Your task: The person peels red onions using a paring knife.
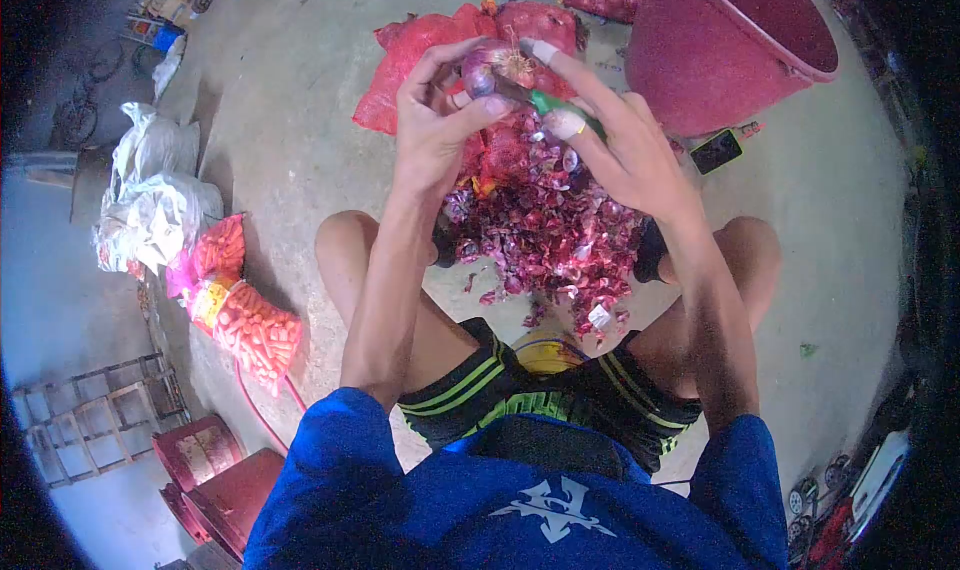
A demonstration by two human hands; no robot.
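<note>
Left hand (435,120) has a firm grip on a red onion (497,70), root end up, held out in front of me over the floor. Right hand (615,135) is wrapped around a green-handled knife (550,105) with the blade end tucked against the onion, couple of fingers taped up. This one looks maybe half peeled, hard to tell from here. Right below, between my knees, there's a big heap of purple skins (550,230), so I'd say plenty are done already. Past that, red mesh sacks (420,55) and a big red tub (725,45), and a phone (716,151) on the concrete. Can't see how many onions are left.
</note>
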